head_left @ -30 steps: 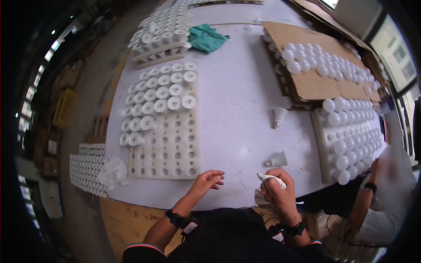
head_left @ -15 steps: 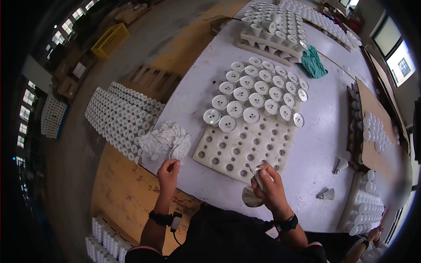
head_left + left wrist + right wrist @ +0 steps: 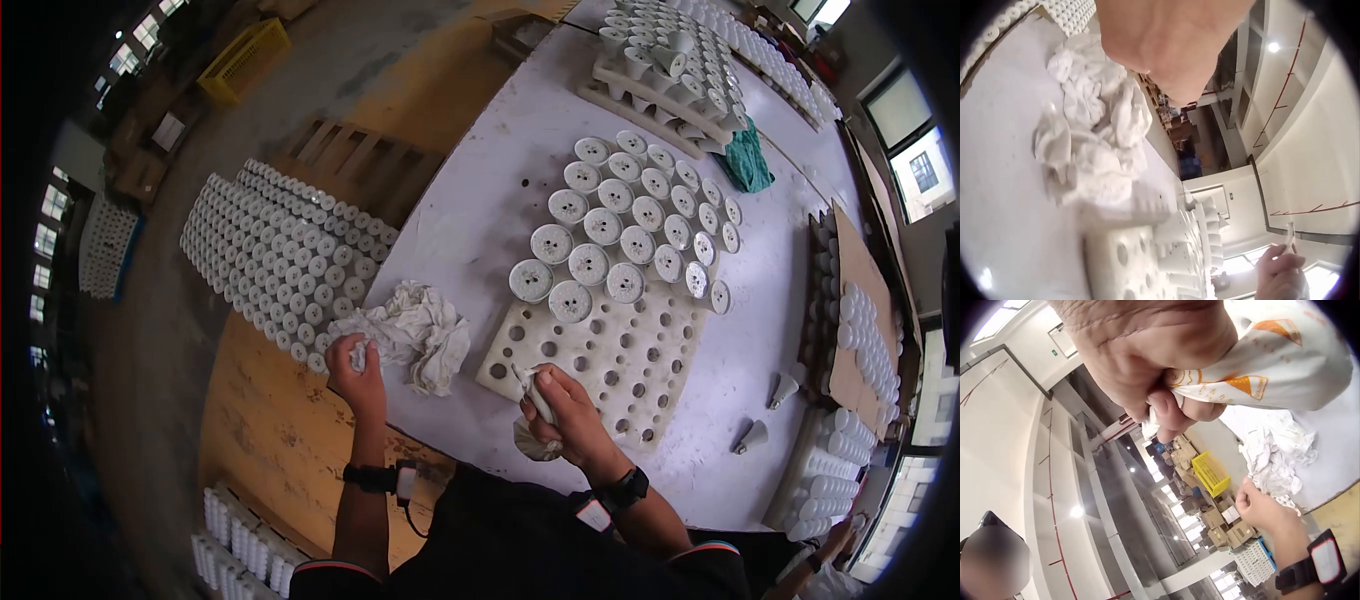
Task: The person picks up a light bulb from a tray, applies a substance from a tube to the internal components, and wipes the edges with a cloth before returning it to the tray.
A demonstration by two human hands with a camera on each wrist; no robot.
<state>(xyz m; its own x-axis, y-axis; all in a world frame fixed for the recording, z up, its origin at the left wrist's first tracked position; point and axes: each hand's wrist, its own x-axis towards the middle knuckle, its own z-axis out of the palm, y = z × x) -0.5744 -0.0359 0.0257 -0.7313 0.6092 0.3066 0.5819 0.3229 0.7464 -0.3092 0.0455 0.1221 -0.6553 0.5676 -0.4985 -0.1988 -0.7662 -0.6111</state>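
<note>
In the head view my left hand (image 3: 357,378) pinches the near left edge of a crumpled white cloth heap (image 3: 425,335) at the table's edge. The right wrist view also shows those fingers at the heap. My right hand (image 3: 575,415) grips a white cloth with orange print (image 3: 1297,362), twisted to a point above the fist and bulging round below it. Whatever is inside the bulge is hidden. Behind this hand lies a pale foam tray with holes (image 3: 640,385), its far part filled with upright white lamp cups (image 3: 602,225).
Stacked trays of cups (image 3: 665,95) and a green cloth (image 3: 745,160) stand farther back. Two bulbs (image 3: 783,388) lie to the right, near rows of white bulbs (image 3: 835,475). Beyond the left table edge are more rows of white parts (image 3: 280,260).
The view has swung left. My left hand has gone from empty above the table to the white cloth heap and taken its edge. The right hand keeps its grip on the printed cloth.
</note>
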